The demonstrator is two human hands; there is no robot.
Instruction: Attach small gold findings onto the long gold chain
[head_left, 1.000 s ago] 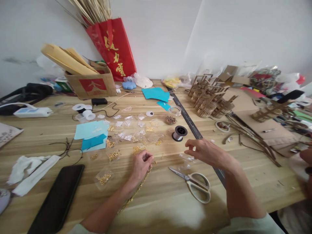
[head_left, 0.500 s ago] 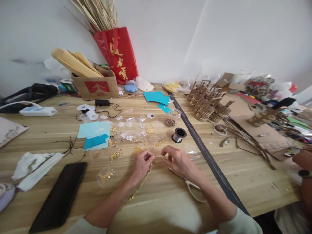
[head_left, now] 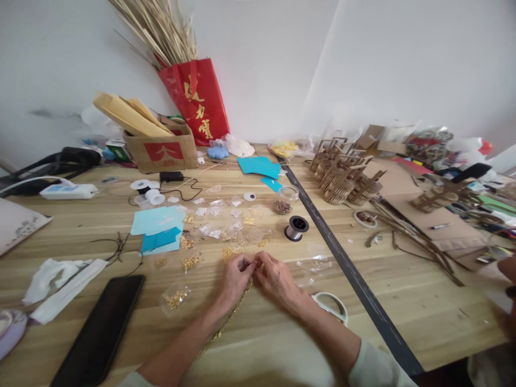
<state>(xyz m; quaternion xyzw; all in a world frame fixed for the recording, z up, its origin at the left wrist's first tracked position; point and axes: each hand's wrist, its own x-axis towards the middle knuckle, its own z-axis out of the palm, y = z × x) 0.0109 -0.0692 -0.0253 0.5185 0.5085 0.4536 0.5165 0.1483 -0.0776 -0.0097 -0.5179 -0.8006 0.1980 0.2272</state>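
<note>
My left hand [head_left: 235, 278] rests on the wooden table [head_left: 282, 344] and pinches the top end of a gold chain [head_left: 226, 322], which trails back under my forearm. My right hand [head_left: 275, 279] has come against it, fingertips pinched together at the same spot on the chain's end; what it holds there is too small to see. Small clear bags of gold and silver beads [head_left: 223, 226] lie just beyond both hands. Scissors [head_left: 332, 303] lie under my right forearm, only a handle loop showing. A spool of thread [head_left: 296, 228] stands behind them.
A black phone [head_left: 100, 328] lies at the near left, white tissue [head_left: 56, 277] beside it. Teal paper [head_left: 159, 228], a glass jar of beads [head_left: 284, 200], a cardboard box [head_left: 161, 148], a red bag [head_left: 197, 102] and brown card models [head_left: 342, 172] crowd the back. Another person's hand [head_left: 508, 269] shows at the right edge.
My right hand moved left from beside the scissors until its fingertips met my left hand at the chain's end. My left hand stayed put.
</note>
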